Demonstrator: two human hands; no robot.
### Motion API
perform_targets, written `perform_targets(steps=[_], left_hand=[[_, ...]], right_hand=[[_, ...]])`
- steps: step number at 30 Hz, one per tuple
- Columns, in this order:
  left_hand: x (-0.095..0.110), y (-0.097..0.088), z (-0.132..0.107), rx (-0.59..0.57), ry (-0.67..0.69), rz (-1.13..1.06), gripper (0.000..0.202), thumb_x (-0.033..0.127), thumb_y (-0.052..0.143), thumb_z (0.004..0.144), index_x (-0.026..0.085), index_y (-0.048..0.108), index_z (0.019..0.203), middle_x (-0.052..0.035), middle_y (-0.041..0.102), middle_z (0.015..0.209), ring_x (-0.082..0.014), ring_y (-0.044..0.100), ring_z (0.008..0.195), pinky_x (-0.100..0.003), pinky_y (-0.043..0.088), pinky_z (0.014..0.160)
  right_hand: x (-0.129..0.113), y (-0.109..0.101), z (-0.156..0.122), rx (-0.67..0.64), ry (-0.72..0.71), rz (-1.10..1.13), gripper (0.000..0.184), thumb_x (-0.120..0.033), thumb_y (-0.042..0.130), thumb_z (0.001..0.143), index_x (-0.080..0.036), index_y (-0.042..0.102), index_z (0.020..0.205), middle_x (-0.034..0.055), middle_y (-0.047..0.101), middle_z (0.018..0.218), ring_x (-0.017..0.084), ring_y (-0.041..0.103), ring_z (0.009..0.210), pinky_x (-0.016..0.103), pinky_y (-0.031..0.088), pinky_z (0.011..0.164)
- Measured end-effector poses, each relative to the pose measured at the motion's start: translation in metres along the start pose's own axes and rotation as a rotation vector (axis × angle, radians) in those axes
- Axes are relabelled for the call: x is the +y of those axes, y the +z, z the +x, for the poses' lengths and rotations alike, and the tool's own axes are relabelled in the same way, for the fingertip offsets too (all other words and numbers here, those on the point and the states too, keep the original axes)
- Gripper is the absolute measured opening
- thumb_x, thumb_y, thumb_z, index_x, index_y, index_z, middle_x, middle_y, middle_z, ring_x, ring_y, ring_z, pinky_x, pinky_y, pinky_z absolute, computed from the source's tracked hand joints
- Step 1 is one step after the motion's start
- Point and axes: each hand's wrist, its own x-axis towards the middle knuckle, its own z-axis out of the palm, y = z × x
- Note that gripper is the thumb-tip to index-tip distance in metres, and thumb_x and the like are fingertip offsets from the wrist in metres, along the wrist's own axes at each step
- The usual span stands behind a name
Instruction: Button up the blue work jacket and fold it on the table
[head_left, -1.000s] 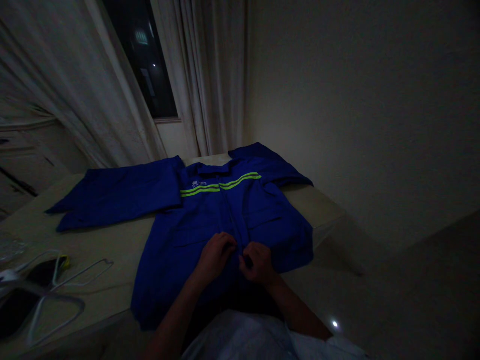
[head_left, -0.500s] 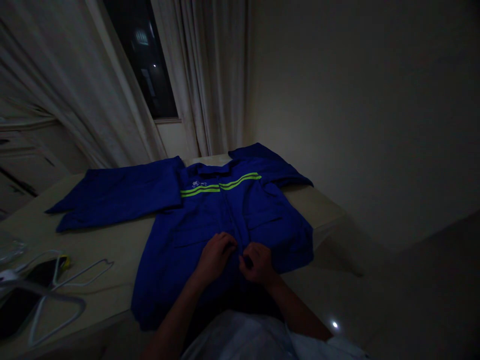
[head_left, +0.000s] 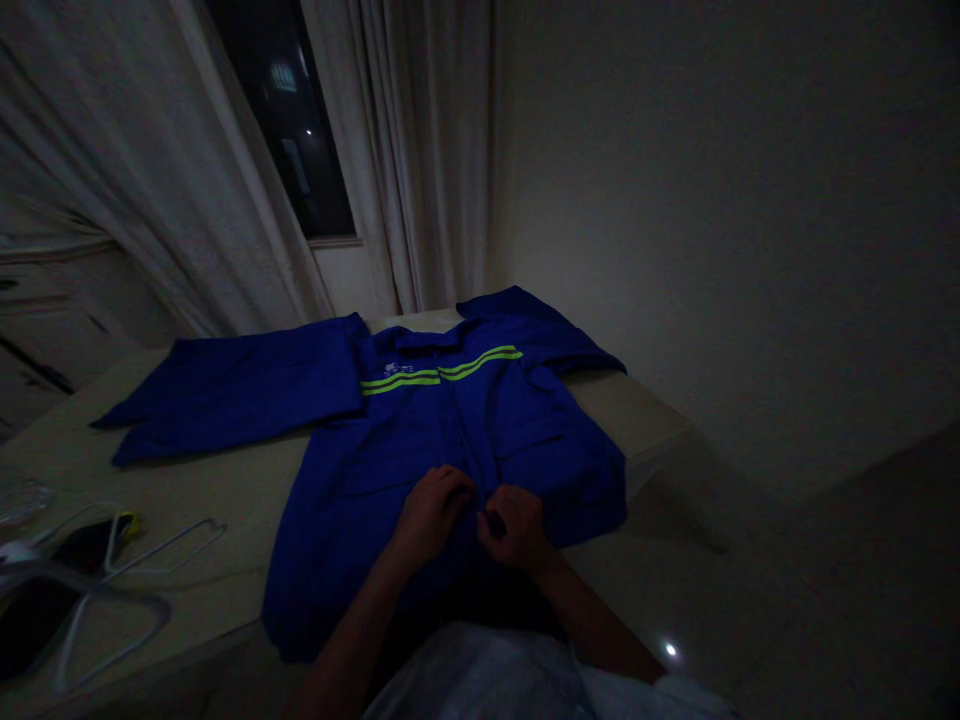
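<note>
Left hand (head_left: 431, 515) beside right hand (head_left: 516, 525), fingers (head_left: 457, 478) curled

No word, brand or number can be read. A small white emblem (head_left: 390, 369) stands on the chest of the blue jacket (head_left: 397, 435), beyond the hands (head_left: 429, 512) and slightly to their left, just above a yellow-green striped band (head_left: 405, 380). Tiny white characters (head_left: 406, 369) run beside the emblem, too small and blurred to make out.
</note>
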Motion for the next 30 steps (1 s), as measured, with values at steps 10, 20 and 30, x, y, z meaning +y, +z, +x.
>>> perform_targets(steps=[10,20,30], left_hand=[[0.001,-0.001,-0.001,0.025,0.023,-0.016,0.024,0.014,0.045,0.100,0.025,0.067,0.101,-0.0048,0.071,0.106,-0.0222,0.064,0.101,-0.039,0.048,0.094],[0.000,0.002,-0.001,0.047,0.024,0.060,0.021,0.011,0.041,0.097,0.023,0.056,0.091,-0.0052,0.064,0.095,-0.0230,0.058,0.090,-0.039,0.046,0.084],[0.000,0.007,-0.005,0.124,0.022,0.110,0.024,0.009,0.040,0.097,0.020,0.061,0.102,-0.0092,0.064,0.107,-0.0244,0.059,0.101,-0.045,0.050,0.093]], right_hand=[[-0.025,-0.026,0.029,-0.389,0.250,-0.152,0.023,-0.011,0.061,0.088,-0.026,0.052,0.102,0.0025,0.072,0.086,0.020,0.067,0.072,0.030,0.039,0.063],[-0.022,-0.034,0.059,-0.402,0.412,0.287,0.024,-0.009,0.058,0.085,-0.026,0.050,0.099,-0.0047,0.064,0.077,0.015,0.064,0.066,0.024,0.041,0.061],[-0.012,-0.041,0.057,-0.659,0.439,0.467,0.018,-0.025,0.070,0.092,-0.024,0.061,0.108,-0.0027,0.070,0.084,0.015,0.066,0.073,0.024,0.045,0.065]])
